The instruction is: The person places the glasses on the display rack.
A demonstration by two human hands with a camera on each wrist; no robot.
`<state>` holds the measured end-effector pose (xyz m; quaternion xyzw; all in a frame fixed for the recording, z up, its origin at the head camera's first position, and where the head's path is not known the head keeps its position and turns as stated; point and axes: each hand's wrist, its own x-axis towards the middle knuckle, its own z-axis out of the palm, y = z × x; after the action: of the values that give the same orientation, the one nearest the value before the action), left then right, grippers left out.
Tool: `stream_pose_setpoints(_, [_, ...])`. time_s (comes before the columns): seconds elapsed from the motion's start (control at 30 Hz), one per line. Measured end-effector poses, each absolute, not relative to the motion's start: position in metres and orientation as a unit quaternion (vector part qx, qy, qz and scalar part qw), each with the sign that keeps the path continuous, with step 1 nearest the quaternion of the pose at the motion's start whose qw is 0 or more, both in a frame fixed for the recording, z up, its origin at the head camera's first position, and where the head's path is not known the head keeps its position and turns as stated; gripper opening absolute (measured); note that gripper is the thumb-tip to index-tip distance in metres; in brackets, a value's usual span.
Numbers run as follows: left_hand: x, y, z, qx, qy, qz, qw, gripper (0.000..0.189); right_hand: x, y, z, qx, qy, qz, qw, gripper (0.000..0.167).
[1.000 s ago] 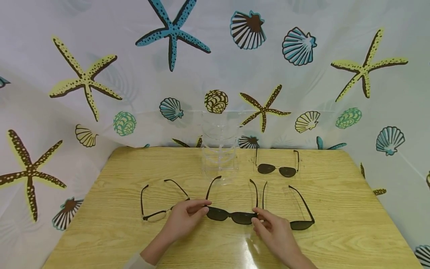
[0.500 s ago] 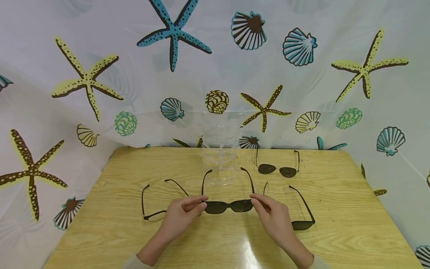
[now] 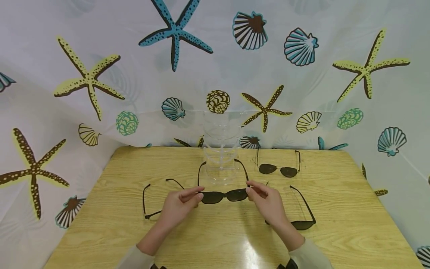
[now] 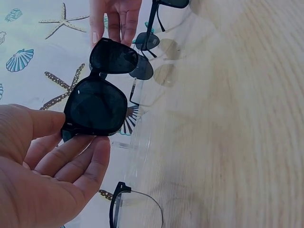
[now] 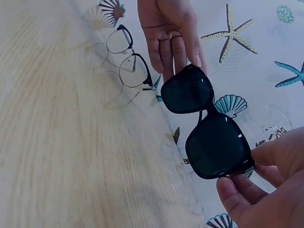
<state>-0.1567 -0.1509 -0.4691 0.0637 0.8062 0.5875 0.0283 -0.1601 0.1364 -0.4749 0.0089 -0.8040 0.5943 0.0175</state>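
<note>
Black-framed sunglasses point(image 3: 224, 196) with dark lenses are held level above the table, their temples unfolded and pointing away from me. My left hand point(image 3: 180, 204) pinches the frame's left corner between thumb and fingers. At the right corner, my right hand point(image 3: 267, 200) pinches the frame the same way. Both wrist views show the lenses point(image 4: 96, 104) from the front, a hand at each end. Just beyond the temple tips stands a clear acrylic display stand point(image 3: 221, 164), its tiers hard to make out against the cloth.
On the wooden table point(image 3: 215, 239), half-rimmed eyeglasses point(image 3: 153, 214) lie at left, partly behind my left hand. Another pair of black sunglasses point(image 3: 303, 225) lies at right, partly covered by my right arm. Aviator sunglasses point(image 3: 278, 170) lie back right. A shell-and-starfish cloth point(image 3: 188, 86) hangs behind.
Both hands have lifted the sunglasses from the row on the table and carried them forward and slightly left, closer to the clear stand. The other glasses have stayed put.
</note>
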Motion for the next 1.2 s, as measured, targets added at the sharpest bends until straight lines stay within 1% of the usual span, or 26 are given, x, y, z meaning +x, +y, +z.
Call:
stream_pose_setpoints(0.23, [-0.163,-0.15,-0.465,0.039,0.797,0.602,0.038,0.035,-0.172,0.134,-0.473,-0.007,-0.795,0.607,-0.002,0.03])
stream_pose_setpoints(0.37, [-0.167,-0.15,-0.464,0.028,0.796,0.603,0.037,0.036,-0.176,0.133,-0.47,-0.006,-0.797,0.604,0.001,0.03])
stream_pose_setpoints(0.9, [-0.187,-0.151,-0.466,0.029,0.792,0.609,0.034,0.037,-0.191,0.127,-0.461,-0.006,-0.792,0.61,0.016,0.03])
stream_pose_setpoints(1.2, [-0.198,-0.151,-0.468,0.038,0.786,0.617,0.03,0.039,-0.202,0.124,-0.464,-0.005,-0.802,0.597,0.022,0.031])
